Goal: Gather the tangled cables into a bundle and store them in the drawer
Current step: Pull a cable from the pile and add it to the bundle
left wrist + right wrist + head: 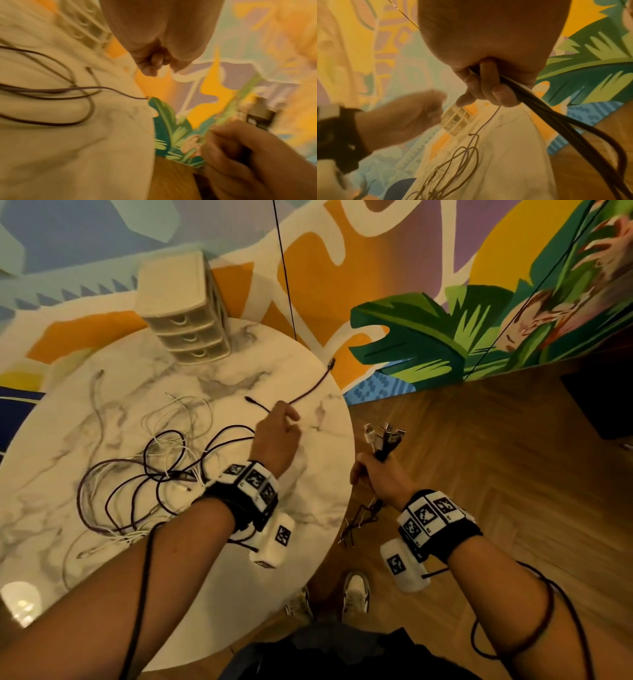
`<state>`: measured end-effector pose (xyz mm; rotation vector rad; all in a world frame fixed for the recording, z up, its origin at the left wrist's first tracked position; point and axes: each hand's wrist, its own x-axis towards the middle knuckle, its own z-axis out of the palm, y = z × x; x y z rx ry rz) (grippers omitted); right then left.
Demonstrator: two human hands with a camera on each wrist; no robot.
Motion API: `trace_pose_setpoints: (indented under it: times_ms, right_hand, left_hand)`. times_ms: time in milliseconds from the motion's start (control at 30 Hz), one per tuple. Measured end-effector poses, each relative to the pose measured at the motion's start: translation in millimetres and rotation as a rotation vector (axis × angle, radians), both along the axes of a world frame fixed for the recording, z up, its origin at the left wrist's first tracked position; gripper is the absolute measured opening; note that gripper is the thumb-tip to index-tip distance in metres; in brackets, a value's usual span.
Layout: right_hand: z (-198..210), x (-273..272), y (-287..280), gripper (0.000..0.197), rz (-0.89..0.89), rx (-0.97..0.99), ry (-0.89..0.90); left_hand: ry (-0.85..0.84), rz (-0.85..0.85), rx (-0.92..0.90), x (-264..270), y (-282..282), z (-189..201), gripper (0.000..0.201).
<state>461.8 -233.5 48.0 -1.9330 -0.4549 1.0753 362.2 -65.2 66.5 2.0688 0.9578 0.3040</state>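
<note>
We noted a round white marble-patterned table [239, 583] standing on a wood herringbone floor [496, 460]. Behind it ran a painted mural wall [342, 268] of orange, lilac and teal shapes with large green leaves [421, 337]. Light was warm and dim. A dark box [603, 405] sat at the right edge.

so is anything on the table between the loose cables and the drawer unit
Nothing visible does. The tangled cables lie on the marble table, and bare tabletop runs from them to the drawer unit at the far edge. All three drawers look closed. The left hand pinches a purple cable; the right hand holds gathered cable ends off the table's edge.
</note>
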Motion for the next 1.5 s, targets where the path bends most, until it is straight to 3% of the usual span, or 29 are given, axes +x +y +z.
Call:
trace_pose_setpoints:
  times_ms: [133,267,400,467,567,700,767,933,1067,1167,1367,1433,1500]
  right_hand:
    - [-7.9,-0.1,3.4,0.051,-0.053,-0.031,0.015]
    - [-4.9,-3.4,4.1,0.048,-0.055,-0.08,0.037]
    - [-3.3,-7.6,-6.3,0.048,-0.039,-0.121,0.016]
    - [-5.5,-8.3,-13.0,0.051,-0.056,-0.125,0.037]
    - [-9.1,-8.0,-18.5,0.054,-0.059,-0.146,0.037]
    - [-19.0,-5.9,-15.2,0.054,-0.079,-0.146,0.042]
    - [-24.9,-6.1,-6.1,0.055,-0.085,-0.129,0.072]
    - [-32.7,-8.4,18.0,0.053,-0.093,-0.114,0.159]
    - [-40.6,-9.6,19.7,0.051,-0.057,-0.137,0.219]
    - [-48.3,-8.7,14.9,0.051,-0.049,-0.146,0.222]
    - [-58.2,-5.4,-8.5,0.056,-0.138,-0.157,0.196]
    - [-57.2,-3.3,-18.8,0.055,-0.153,-0.158,0.201]
    - [-56.9,-1.1,-30.8,0.054,-0.17,-0.165,0.198]
  left_hand:
    - [0.327,0.112,0.01,-18.8,54.7,-31.5,0.018]
    - [0.436,-0.001,0.083,-9.4,83.9,-48.2,0.018]
    - [0.631,-0.181,0.145,11.2,100.9,-73.8,0.046]
    - [0.717,-0.273,0.164,16.7,104.3,-89.6,0.042]
    - [0.688,-0.268,0.238,18.7,101.1,-96.0,0.027]
    - [0.426,-0.209,0.308,-8.2,95.8,-61.1,0.019]
    - [0.38,-0.319,0.317,-39.7,91.2,-46.8,0.023]
    - [0.612,-0.718,0.331,-116.3,50.5,-51.8,0.022]
    - [0.903,-0.821,0.307,-135.6,23.8,-66.7,0.024]
    - [0.981,-0.883,0.293,-125.7,23.8,-62.7,0.037]
    - [0.731,-0.811,0.327,-52.5,-8.2,-45.4,0.049]
    - [0.742,-0.887,0.323,-29.7,-31.2,-53.8,0.047]
    - [0.743,-0.977,0.353,-18.9,-52.3,-59.8,0.033]
